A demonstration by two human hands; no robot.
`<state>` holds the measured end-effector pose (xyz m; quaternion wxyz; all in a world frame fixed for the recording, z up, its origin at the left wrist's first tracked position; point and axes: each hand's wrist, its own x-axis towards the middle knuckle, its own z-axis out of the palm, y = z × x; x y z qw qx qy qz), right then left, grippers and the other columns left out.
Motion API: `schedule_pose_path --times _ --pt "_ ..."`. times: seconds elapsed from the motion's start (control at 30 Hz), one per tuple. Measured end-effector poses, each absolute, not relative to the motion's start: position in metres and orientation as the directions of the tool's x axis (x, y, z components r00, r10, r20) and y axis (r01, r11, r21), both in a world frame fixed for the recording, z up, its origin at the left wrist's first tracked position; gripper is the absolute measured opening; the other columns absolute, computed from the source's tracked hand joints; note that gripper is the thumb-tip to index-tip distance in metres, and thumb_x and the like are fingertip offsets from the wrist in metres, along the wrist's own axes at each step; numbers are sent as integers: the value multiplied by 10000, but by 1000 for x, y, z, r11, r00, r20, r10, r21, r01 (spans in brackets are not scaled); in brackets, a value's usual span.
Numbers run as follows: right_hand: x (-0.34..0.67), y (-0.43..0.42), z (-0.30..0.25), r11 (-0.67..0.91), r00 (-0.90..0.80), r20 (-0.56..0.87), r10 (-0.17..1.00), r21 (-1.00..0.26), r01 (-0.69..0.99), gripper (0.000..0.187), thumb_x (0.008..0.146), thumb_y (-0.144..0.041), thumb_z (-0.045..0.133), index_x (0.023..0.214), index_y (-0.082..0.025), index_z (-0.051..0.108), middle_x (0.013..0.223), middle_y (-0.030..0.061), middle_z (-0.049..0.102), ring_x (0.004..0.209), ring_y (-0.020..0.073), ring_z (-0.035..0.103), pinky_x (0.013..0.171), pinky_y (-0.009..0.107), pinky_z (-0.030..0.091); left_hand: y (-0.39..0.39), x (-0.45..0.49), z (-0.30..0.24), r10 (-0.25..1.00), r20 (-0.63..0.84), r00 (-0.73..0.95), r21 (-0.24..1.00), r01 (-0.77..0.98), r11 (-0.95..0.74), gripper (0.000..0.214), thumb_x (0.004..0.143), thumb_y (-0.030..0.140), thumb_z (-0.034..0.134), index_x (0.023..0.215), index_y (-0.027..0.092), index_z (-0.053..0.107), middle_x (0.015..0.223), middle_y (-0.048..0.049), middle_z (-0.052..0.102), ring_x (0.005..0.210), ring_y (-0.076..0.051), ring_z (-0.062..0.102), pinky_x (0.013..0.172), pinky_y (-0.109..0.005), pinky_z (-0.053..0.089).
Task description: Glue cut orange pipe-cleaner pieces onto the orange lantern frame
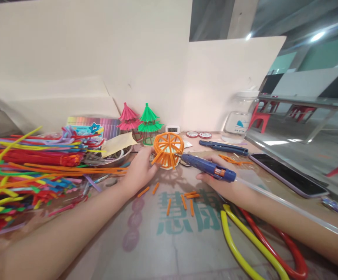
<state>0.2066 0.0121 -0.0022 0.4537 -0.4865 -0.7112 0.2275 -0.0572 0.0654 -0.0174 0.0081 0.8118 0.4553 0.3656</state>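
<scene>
My left hand (142, 168) is closed on the left side of a small orange pipe-cleaner frame (169, 146), round with spokes and short strips fanning down its front. In my right hand (212, 175) is a blue hot glue gun (205, 165), its tip at the frame's lower right edge. A clear glue stick (274, 198) runs out of the gun's back along my right forearm. Below the frame lie several short cut orange pipe-cleaner pieces (183, 201) on the table. The fingertips of my left hand are partly hidden behind the frame.
Piled pipe cleaners (34, 171) cover the left side. Pink (128, 116) and green (149, 118) tiered pipe-cleaner models stand at the back, beside a small digital clock (173, 129). Scissors (262, 249), a phone (288, 175), a utility knife (224, 147) and a clear bottle (239, 116) are on the right.
</scene>
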Motion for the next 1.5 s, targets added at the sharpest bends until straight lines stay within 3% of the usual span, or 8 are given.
schedule_pose_path --times 0.43,0.83,1.2,1.33,1.5 --pt "208 19 -10 458 -107 479 871 -715 528 224 688 -387 730 831 -249 628 658 -26 640 620 172 574 571 267 429 66 -55 -15 797 534 281 391 754 -528 320 861 332 525 1143 185 554 1135 -112 628 1085 -283 590 960 -442 464" --pt "207 16 -6 418 -116 429 896 -726 546 210 689 -364 733 833 -246 636 650 -32 635 600 161 571 549 256 424 67 -56 -15 824 504 257 422 760 -495 342 858 370 544 1140 178 557 1124 -118 626 1099 -292 587 971 -455 456" --pt "211 16 -8 543 -219 507 834 -684 486 175 795 -387 668 830 -222 617 778 12 698 698 179 632 607 265 457 69 -57 -18 820 512 256 429 751 -503 567 869 518 527 1305 156 503 1277 -149 587 1186 -318 552 1016 -476 429" --pt "211 17 -10 545 -188 530 827 -675 496 192 769 -383 689 787 -224 582 704 -11 651 633 160 593 591 262 439 68 -57 -17 824 506 253 432 753 -496 585 867 533 525 1317 160 496 1284 -149 589 1192 -319 553 1021 -475 429" --pt "208 14 -6 504 -127 510 851 -724 470 290 709 -388 712 914 -230 580 742 -5 666 662 178 603 624 287 459 68 -56 -17 825 504 254 431 754 -496 581 865 526 531 1319 166 488 1291 -147 587 1200 -319 552 1028 -476 424"
